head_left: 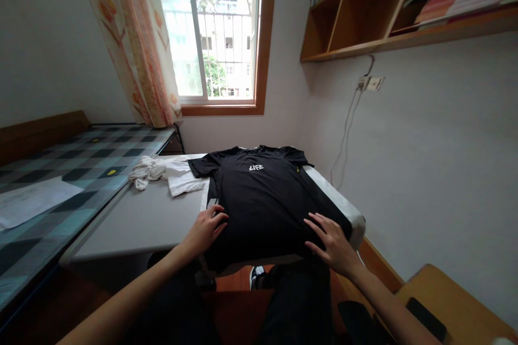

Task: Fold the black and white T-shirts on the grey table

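A black short-sleeved T-shirt [259, 199] lies spread out with its collar toward the window and a white print on its upper part. My left hand [209, 229] rests at the shirt's left edge, its fingers loosely bent and apart. Just beyond those fingertips shows a small grey-white flat piece [212, 203] whose kind I cannot make out. Over the lower right of the shirt, my right hand [329, 240] is open with fingers spread. Whether its fingertips touch the fabric is hard to see. Under the shirt, a white cloth [329, 191] covers part of the table.
Left of the shirt, a white garment [184, 178] and a crumpled pale cloth [148, 170] lie on the grey table [137, 221]. A checked bed [121, 145] with a paper sheet [36, 199] stands left. At lower right, a dark phone-like object [426, 318] lies on a wooden surface [457, 296].
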Demonstrator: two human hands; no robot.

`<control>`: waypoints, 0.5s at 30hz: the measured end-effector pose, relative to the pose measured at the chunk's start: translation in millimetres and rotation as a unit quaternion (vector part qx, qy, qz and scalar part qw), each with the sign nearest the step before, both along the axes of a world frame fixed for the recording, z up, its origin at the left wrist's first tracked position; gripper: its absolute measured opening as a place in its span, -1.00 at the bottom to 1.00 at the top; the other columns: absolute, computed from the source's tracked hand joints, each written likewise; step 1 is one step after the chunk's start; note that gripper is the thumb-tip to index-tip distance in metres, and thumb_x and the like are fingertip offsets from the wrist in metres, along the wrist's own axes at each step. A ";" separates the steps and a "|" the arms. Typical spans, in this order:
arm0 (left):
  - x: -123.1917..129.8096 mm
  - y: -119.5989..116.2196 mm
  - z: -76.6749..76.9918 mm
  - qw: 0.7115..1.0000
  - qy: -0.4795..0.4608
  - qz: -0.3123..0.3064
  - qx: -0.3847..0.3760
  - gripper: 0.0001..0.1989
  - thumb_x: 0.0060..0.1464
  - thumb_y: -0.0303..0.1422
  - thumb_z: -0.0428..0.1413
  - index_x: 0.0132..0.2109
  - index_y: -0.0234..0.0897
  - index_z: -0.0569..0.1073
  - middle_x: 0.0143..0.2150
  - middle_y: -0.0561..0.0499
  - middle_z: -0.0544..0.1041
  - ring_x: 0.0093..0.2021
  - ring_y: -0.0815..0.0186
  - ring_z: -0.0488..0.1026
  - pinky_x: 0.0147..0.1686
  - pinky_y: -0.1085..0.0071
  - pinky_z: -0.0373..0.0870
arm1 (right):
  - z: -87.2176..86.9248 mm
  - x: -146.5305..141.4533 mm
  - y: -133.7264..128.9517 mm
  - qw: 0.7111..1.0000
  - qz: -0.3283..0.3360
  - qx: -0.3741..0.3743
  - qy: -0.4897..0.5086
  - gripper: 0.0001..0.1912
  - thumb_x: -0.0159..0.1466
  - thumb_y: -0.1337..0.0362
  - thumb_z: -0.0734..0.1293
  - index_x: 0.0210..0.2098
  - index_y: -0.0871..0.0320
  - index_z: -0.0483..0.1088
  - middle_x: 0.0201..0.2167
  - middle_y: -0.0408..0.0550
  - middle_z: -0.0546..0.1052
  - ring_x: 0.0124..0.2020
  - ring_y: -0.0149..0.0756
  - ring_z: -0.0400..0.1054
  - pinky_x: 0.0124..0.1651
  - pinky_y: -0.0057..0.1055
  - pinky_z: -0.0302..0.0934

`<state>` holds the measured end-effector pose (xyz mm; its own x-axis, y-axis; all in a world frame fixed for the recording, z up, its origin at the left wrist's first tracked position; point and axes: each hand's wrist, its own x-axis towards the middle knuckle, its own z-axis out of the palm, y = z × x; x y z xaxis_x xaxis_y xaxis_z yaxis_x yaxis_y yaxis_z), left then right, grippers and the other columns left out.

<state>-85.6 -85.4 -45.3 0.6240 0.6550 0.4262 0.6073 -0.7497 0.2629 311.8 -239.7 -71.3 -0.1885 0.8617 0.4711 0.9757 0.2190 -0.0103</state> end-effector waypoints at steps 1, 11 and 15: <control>-2.4 -11.6 -1.5 1.000 0.007 -0.012 0.015 -0.79 0.22 -0.34 0.04 -0.07 -0.17 0.52 0.03 -0.09 0.44 -0.01 0.19 0.43 0.01 0.19 0.38 | -3.7 1.7 -7.6 1.000 -0.001 0.008 -0.014 -0.34 0.24 0.01 0.32 0.28 0.07 0.23 0.27 0.13 0.25 0.30 0.04 0.07 0.25 0.03 0.07; -5.1 -75.1 -44.6 0.976 0.100 0.015 0.195 -0.25 0.03 -0.37 0.23 0.33 0.12 0.18 0.27 -0.09 0.24 0.34 -0.18 0.00 0.25 -0.11 0.05 | -19.1 3.7 -22.5 0.995 -0.028 0.090 -0.037 -0.43 0.29 0.32 0.22 0.29 0.04 0.15 0.22 0.17 0.23 0.32 0.07 0.02 0.21 0.13 0.10; 0.0 -74.2 -49.4 0.975 0.080 0.025 0.204 -0.30 0.04 -0.48 0.18 0.29 0.12 0.26 0.28 -0.11 0.22 0.39 -0.19 -0.13 0.27 -0.12 0.01 | -8.4 4.9 -23.2 0.995 0.003 0.096 0.013 -0.65 0.34 0.27 0.19 0.09 0.06 0.36 0.08 0.10 0.38 0.22 -0.02 0.19 0.19 0.02 0.18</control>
